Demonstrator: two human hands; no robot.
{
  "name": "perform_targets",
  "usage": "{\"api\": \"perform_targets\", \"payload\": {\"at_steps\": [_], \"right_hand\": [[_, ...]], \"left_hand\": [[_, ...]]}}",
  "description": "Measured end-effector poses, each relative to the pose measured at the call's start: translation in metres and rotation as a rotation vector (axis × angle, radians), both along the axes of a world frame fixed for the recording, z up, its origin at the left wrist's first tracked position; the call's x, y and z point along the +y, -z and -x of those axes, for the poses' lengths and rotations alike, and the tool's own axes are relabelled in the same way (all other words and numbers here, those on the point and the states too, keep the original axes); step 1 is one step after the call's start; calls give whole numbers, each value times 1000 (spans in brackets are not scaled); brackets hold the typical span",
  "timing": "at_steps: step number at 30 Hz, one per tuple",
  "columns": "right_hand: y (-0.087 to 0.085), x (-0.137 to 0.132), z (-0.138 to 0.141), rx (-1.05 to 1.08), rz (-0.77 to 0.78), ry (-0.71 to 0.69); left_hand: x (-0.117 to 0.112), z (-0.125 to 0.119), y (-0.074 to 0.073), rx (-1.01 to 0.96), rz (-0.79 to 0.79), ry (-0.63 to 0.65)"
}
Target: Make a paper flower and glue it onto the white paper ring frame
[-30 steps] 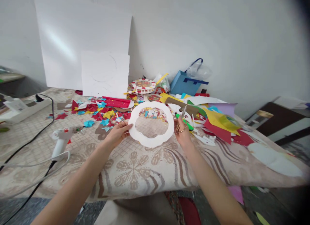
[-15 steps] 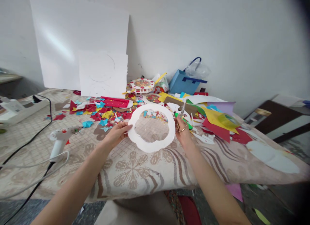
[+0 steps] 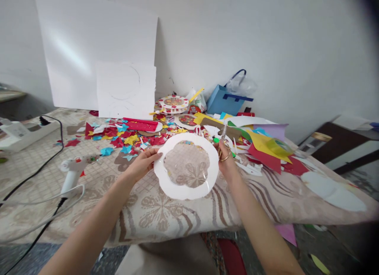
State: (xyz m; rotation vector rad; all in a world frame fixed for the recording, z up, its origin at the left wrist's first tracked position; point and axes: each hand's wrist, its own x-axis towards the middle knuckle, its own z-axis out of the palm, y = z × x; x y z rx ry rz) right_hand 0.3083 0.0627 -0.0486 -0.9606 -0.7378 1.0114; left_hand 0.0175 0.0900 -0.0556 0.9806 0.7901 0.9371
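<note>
No lettering can be read. The white adapter on the left bears a small greyish mark, too blurred to make out; the plastic bag on the far side carries coloured print, also too small to decipher.

Glue gun left of ring

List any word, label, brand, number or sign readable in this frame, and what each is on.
No text can be read.
White plug block at far left: small grey marking, too blurred.
Plastic packet by the wall: coloured print, too small to make out.
Leaning white sheet: drawn curves, no letters visible.
Held white ring: no lettering visible.
</note>
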Motion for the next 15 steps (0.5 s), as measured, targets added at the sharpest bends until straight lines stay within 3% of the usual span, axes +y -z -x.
{"api": "perform_targets", "payload": {"at_steps": [6, 11, 15], "right_hand": [[-4, -8, 3, -121, 72, -81], [-4, -13, 4, -294, 61, -197], [-1, -11, 2, -405, 49, -209]], "left_hand": [[3, 2, 6, 68, -30, 44], [1, 2, 5, 115, -49, 42], [0, 2, 4, 141, -69, 46]]}}
